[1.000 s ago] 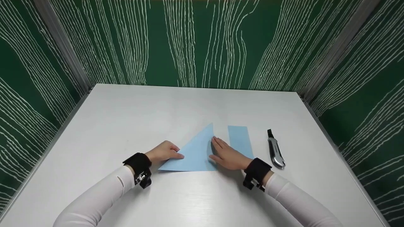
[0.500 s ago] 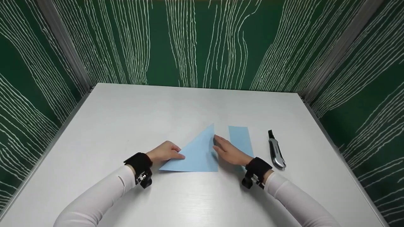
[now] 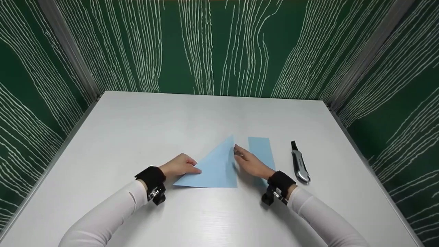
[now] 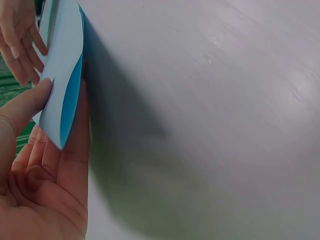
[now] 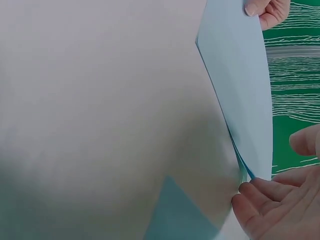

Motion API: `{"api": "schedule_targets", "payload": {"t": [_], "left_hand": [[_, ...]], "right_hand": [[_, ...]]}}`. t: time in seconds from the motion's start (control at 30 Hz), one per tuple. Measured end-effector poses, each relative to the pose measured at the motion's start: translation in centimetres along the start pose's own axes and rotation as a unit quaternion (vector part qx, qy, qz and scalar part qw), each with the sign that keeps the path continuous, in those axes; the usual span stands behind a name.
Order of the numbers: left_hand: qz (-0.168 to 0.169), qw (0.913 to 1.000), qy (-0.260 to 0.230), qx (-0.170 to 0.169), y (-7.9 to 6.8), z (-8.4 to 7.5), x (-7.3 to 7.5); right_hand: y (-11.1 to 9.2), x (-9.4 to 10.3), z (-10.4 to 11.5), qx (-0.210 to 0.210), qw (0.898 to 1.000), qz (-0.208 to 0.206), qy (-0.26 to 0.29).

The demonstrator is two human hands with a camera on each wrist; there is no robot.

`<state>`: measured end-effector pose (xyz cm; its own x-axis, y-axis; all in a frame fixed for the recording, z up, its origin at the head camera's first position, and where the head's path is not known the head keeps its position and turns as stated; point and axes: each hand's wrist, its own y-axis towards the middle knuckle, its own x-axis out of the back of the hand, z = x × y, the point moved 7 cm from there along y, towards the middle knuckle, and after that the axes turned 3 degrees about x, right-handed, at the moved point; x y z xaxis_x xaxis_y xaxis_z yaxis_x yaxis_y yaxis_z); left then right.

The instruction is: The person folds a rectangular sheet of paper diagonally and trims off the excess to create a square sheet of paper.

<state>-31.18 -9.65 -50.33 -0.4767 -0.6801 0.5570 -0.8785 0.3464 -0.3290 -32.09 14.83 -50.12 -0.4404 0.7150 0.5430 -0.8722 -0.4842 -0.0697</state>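
A light blue sheet of paper point(image 3: 216, 171), folded into a triangle, lies on the white table in the head view. My left hand point(image 3: 180, 164) pinches its left slanted side, thumb on top and fingers beneath. The left wrist view shows the folded layers of the paper point(image 4: 65, 55) gaping at the near edge. At the triangle's right edge is my right hand point(image 3: 252, 164), fingertips near the upper corner. From the right wrist, the right hand's fingertips point(image 5: 245, 190) meet the paper's edge where its layers part slightly, while the thumb stands away.
A narrow blue paper strip point(image 3: 259, 147) lies right of the triangle, partly covered by the right hand. Farther right rests a grey and black utility knife point(image 3: 300, 163). Green walls with white lines border the table point(image 3: 205, 113) behind and at the sides.
My right hand has drawn back slightly to the right, its thumb and fingers coming off the top of the triangle to its edge. The left hand keeps its hold.
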Motion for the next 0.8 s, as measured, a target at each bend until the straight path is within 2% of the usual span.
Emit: {"api": "schedule_targets", "payload": {"t": [0.13,0.23,0.37,0.47,0.6,0.8], "left_hand": [[0.000,1.0000,0.001,-0.006,0.0,0.0,0.0],[0.004,1.0000,0.000,-0.009,-0.1,-0.2,0.0],[0.004,1.0000,0.002,-0.007,-0.3,-0.3,-0.1],[0.003,0.9999,0.007,-0.009,-0.3,-0.4,-0.1],[0.012,0.9995,0.019,-0.020,-0.4,-0.7,-0.3],[0.025,0.9986,0.032,-0.033,-0.8,-1.5,-0.4]], "right_hand": [[0.1,0.2,-0.2,-0.003,0.999,-0.028,0.035],[0.1,0.4,-0.5,-0.025,0.993,-0.056,0.096],[0.2,0.9,-0.7,-0.067,0.974,-0.105,0.192],[0.2,1.0,-0.6,-0.097,0.958,-0.134,0.236],[0.4,0.4,-0.2,-0.125,0.947,-0.136,0.262],[0.7,-0.4,0.5,-0.150,0.948,-0.135,0.248]]}}
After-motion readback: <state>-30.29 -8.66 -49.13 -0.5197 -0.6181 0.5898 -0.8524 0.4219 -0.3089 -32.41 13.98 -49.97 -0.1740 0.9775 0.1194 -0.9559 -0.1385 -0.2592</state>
